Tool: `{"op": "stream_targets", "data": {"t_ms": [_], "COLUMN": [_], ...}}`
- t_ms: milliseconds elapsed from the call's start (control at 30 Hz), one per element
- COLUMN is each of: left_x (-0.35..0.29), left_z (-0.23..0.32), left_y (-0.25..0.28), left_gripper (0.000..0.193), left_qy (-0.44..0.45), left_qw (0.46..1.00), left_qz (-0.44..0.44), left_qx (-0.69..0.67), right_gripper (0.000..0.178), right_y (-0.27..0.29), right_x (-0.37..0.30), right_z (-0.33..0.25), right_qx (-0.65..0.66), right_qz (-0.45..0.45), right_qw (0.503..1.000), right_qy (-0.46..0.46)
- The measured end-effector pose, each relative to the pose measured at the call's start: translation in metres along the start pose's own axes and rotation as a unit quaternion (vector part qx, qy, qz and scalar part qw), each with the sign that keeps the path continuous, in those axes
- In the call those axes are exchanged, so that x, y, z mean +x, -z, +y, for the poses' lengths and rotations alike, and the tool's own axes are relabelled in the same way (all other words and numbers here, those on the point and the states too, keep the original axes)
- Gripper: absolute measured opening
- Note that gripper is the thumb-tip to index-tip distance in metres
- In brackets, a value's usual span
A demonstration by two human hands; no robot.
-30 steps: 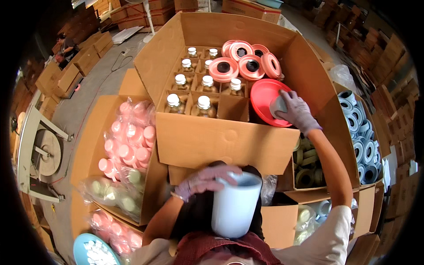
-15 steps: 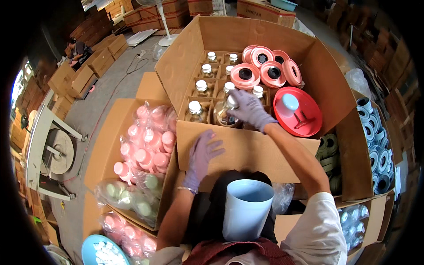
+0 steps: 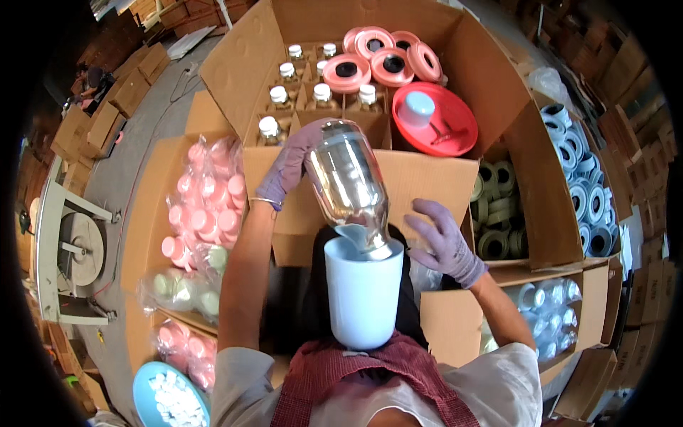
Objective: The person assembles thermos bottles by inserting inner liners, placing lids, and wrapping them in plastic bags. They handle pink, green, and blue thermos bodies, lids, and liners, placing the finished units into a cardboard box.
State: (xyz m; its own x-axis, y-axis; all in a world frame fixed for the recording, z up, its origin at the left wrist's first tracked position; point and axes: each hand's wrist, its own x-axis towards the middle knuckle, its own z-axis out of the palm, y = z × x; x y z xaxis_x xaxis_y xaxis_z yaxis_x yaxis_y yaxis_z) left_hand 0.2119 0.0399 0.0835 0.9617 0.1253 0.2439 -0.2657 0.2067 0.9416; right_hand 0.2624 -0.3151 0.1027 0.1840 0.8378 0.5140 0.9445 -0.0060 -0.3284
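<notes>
A silvery glass flask liner hangs upside down, its neck at the mouth of a pale blue plastic cylinder standing in my lap. My left hand, in a thin lilac glove, is wrapped round the liner's upturned bottom. To the right of the liner, my gloved right hand holds nothing, its fingers spread. Beyond them a cardboard box with dividers holds several liners with white caps. Pink rings with black centres and a red dish with a light blue cup lie on its right part.
On the left, an open carton holds bagged pink cups and pale green ones. A blue basin of small white pieces sits below. To the right are boxes of green rings, blue rings and bagged blue parts.
The liner my right hand gripped in the box is out and turned upside down over the cylinder. My left hand now has it; my right hand has let go and come nearer.
</notes>
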Motion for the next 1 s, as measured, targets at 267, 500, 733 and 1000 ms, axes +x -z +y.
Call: {"op": "stream_targets", "data": {"t_ms": [267, 500, 733, 1000], "left_x": [-0.165, -0.32, -0.243, -0.156], "left_z": [0.011, -0.077, -0.063, -0.087], "left_y": [-0.041, -0.055, -0.076, -0.11], "left_gripper": [0.044, 0.052, 0.054, 0.048], "left_qy": [0.112, 0.104, -0.038, -0.048], "left_qw": [0.956, 0.91, 0.8, 0.905], "left_qz": [0.075, 0.056, -0.068, 0.035], "left_qx": [0.259, 0.398, 0.595, 0.421], "right_gripper": [0.056, 0.101, 0.101, 0.075], "right_y": [-0.098, -0.058, 0.007, 0.052], "right_x": [-0.214, -0.072, 0.022, 0.046], "right_z": [-0.12, -0.113, -0.081, -0.103], "right_qx": [0.135, 0.464, 0.315, 0.2], "right_qz": [-0.066, 0.078, 0.015, 0.171], "right_qw": [0.983, 0.844, 0.946, 0.958], "right_qy": [-0.104, -0.258, 0.08, -0.114]}}
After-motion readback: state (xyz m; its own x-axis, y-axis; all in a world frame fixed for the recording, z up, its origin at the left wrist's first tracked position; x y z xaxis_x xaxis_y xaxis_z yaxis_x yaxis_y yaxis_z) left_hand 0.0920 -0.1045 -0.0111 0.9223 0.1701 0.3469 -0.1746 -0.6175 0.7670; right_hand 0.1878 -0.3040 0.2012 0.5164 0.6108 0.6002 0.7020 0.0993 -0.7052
